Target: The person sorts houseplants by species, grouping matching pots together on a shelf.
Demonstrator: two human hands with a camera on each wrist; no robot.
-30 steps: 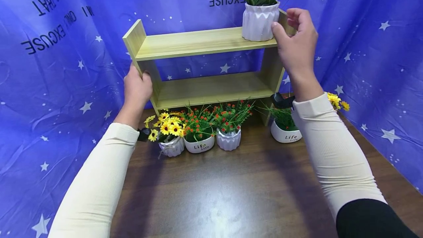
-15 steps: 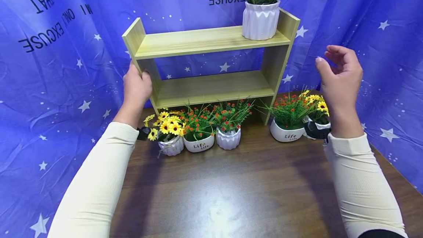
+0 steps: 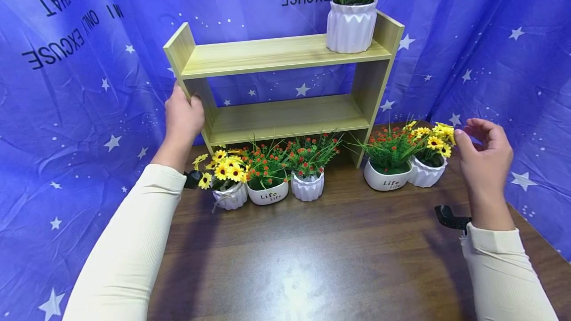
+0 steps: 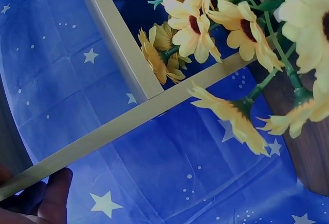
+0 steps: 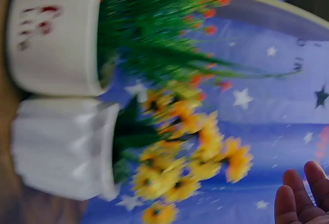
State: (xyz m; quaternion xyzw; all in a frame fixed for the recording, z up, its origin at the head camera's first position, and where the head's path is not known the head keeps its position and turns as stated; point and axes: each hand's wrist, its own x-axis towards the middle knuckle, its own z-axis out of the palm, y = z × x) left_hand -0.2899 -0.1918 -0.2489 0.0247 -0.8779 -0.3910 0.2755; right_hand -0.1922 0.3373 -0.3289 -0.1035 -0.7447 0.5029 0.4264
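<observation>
My left hand (image 3: 184, 115) grips the left side panel of a light wooden two-tier shelf (image 3: 285, 58), thumb on the inner face. In the left wrist view its fingers (image 4: 55, 196) curl round the panel's edge. My right hand (image 3: 486, 162) is held above the table at the right, fingers loosely bent and holding nothing. Nearest to it is a yellow sunflower plant in a white fluted pot (image 3: 426, 173), beside an oval white "Life" pot (image 3: 387, 178) with red-flowered grass. Another sunflower pot (image 3: 351, 28) stands on the top board's right end.
Before the shelf's left half stand a sunflower pot tied with twine (image 3: 231, 197), an oval "Life" pot (image 3: 268, 194) and a fluted pot of red flowers (image 3: 308, 187). Blue star-printed cloth (image 3: 111, 88) hangs behind and at both sides of the brown wooden table (image 3: 276, 251).
My right hand has moved from beside the pot on the top board, right and down, to beside the sunflower pot on the table. The left hand keeps its grip on the shelf.
</observation>
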